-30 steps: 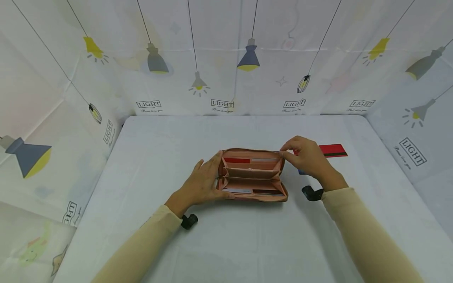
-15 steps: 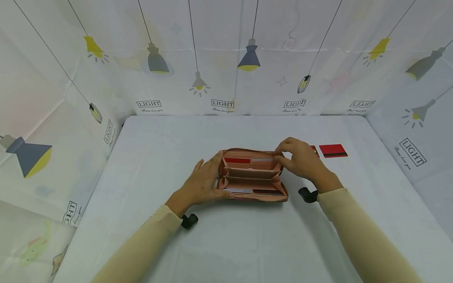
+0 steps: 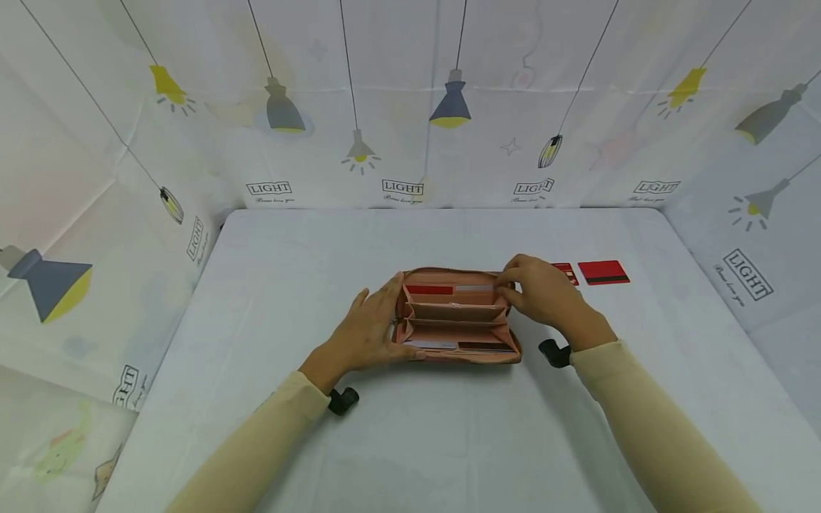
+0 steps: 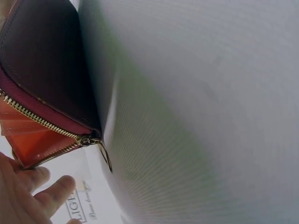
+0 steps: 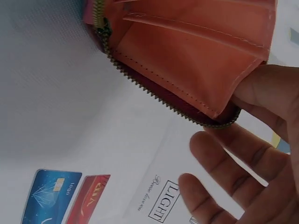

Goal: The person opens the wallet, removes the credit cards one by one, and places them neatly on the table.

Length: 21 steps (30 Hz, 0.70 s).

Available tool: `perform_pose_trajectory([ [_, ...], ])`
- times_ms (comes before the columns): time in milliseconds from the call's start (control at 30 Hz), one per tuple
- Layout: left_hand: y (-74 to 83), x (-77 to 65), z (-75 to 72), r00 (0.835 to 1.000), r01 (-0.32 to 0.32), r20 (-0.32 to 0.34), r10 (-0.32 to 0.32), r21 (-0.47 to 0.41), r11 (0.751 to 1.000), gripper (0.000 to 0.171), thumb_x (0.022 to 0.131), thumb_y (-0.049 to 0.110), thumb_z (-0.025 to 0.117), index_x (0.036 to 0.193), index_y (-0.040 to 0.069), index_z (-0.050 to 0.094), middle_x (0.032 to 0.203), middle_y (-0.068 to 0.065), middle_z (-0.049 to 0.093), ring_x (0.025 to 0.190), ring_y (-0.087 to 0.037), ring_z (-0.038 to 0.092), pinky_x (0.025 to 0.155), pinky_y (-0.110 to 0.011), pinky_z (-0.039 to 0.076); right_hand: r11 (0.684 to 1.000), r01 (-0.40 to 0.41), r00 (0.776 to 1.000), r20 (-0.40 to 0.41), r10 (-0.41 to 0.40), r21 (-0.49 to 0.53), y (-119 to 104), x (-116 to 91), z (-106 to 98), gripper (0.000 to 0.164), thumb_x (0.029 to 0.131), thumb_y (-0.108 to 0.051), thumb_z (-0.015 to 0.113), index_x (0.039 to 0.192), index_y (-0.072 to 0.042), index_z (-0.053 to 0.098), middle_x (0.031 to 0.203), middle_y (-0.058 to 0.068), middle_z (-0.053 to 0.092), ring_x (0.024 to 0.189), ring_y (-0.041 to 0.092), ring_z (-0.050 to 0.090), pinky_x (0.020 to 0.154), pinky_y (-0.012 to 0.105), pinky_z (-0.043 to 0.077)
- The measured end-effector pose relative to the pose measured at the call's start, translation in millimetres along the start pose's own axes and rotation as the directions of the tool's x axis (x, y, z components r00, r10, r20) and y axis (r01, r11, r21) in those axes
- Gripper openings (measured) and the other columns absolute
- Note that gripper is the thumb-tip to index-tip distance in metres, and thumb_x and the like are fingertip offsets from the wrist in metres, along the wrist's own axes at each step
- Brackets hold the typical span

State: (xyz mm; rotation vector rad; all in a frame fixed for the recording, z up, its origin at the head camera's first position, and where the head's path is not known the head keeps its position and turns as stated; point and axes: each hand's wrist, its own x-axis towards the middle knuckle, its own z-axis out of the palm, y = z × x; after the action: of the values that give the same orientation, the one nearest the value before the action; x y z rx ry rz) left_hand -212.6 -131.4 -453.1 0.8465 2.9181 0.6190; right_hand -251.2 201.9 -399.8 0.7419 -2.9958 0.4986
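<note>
A pink zip-around wallet [image 3: 457, 313] lies spread wide on the white table. Cards sit in its slots: a red card [image 3: 430, 291] and a pale one at the back, a white card [image 3: 431, 345] and a dark one [image 3: 485, 348] at the front. My left hand [image 3: 362, 335] holds the wallet's left end, thumb on the front rim and fingers at the back rim. At the back right corner, my right hand [image 3: 545, 296] pinches the wallet. In the right wrist view, its thumb is inside the wallet and the other fingers are outside, beyond the brass zip [image 5: 154, 95].
Right of the wallet lie a red card with a black stripe [image 3: 603, 272] and another red card [image 3: 566, 273], partly behind my right hand. A blue card [image 5: 51, 196] shows in the right wrist view. A lamp-patterned cloth [image 3: 398, 85] stands behind the table.
My right hand has shifted left and slightly toward me along the wallet's back right corner, uncovering more of the second red card. The left hand stays in place.
</note>
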Motion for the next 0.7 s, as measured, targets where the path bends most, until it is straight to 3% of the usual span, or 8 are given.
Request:
perform_pose_trajectory([
  [300, 1.7, 0.4, -0.3, 1.000, 0.007, 0.002, -0.007, -0.007, 1.000, 0.139, 0.077, 0.078, 0.075, 0.168, 0.009, -0.004, 0.173, -0.012, 0.021, 0.157, -0.027, 0.028, 0.126, -0.059, 0.016, 0.999, -0.021, 0.993, 0.114, 0.016, 0.039, -4, 8, -8, 0.006, 0.098, -0.013, 0.072, 0.097, -0.013, 0.079, 0.098, 0.006, 0.068, 0.078, 0.019, 0.059, 0.068, 0.037, 0.051],
  [700, 1.3, 0.1, 1.0, 1.000, -0.007, -0.004, 0.007, 0.002, 1.000, 0.140, 0.076, 0.076, 0.077, 0.168, 0.009, -0.004, 0.173, -0.012, 0.020, 0.157, -0.027, 0.028, 0.126, -0.059, 0.018, 0.984, -0.081, 0.977, 0.208, 0.047, 0.161, -7, 18, -8, 0.007, 0.096, -0.010, 0.075, 0.090, -0.014, 0.075, 0.094, 0.003, 0.066, 0.081, 0.020, 0.061, 0.069, 0.034, 0.053],
])
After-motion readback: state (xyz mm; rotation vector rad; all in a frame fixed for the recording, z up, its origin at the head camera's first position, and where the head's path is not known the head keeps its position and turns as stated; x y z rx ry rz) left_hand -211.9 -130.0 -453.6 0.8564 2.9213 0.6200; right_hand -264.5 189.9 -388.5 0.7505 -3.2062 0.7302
